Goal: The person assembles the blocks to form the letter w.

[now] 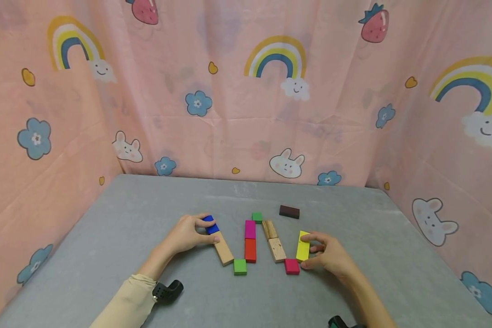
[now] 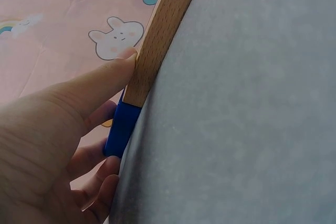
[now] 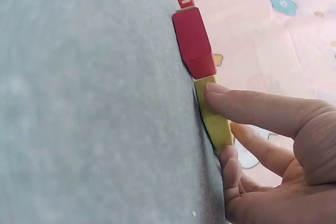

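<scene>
My left hand (image 1: 187, 235) holds a blue block (image 1: 211, 228) at the far end of a plain wooden block (image 1: 223, 250). In the left wrist view the thumb lies against the wooden block (image 2: 163, 35) while other fingers touch the blue block (image 2: 122, 129). My right hand (image 1: 330, 256) pinches a yellow block (image 1: 303, 248) lying on the table, thumb at its near end and fingers toward the far end. In the right wrist view the yellow block (image 3: 212, 111) adjoins a crimson block (image 3: 193, 40).
Between the hands lie a light green block (image 1: 240, 267), a red block (image 1: 250, 251), a magenta block (image 1: 250, 229), a darker green block (image 1: 257, 217) and two wooden blocks (image 1: 276, 249), forming a zigzag. A dark brown block (image 1: 289, 212) lies apart behind. Patterned pink curtains (image 1: 229, 136) border the grey table (image 1: 168, 196).
</scene>
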Demonstrator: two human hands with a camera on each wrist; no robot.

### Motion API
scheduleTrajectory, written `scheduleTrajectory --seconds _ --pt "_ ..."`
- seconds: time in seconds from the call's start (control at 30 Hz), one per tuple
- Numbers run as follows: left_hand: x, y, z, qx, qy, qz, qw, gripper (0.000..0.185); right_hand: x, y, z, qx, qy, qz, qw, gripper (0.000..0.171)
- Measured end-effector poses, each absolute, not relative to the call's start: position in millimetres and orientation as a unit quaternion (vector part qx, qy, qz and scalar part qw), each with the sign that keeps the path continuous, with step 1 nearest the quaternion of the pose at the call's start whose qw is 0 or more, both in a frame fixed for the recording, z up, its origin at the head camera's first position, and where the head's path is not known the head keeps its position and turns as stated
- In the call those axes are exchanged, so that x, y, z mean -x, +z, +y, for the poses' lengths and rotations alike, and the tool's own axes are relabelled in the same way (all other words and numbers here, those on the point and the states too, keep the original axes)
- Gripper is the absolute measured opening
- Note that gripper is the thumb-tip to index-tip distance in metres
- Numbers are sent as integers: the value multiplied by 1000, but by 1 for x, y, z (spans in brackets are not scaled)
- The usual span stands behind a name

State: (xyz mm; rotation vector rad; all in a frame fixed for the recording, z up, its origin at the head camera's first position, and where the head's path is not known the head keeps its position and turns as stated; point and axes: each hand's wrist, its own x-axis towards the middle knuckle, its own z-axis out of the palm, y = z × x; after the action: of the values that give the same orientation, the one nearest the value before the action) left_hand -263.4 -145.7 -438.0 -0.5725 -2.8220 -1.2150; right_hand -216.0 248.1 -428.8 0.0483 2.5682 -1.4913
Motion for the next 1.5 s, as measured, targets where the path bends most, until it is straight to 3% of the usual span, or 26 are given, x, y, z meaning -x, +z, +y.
scheduleTrajectory --seconds 0.5,1.03,1.17,1.33,1.5 --pt "264 -437 -146 182 -387 -904 5 59 214 -427 246 -16 -506 858 90 64" --pt "265 -438 -147 185 -385 -904 5 58 214 -422 244 -43 -509 855 93 45" --pt "265 -437 -147 186 -387 -903 5 58 216 -422 246 -51 -517 852 64 41" --pt "265 -437 -146 189 -387 -902 4 58 237 -419 260 -1 -489 872 -5 34" --pt "264 -437 -146 184 -382 -906 3 58 279 -415 271 92 -441 893 2 30"
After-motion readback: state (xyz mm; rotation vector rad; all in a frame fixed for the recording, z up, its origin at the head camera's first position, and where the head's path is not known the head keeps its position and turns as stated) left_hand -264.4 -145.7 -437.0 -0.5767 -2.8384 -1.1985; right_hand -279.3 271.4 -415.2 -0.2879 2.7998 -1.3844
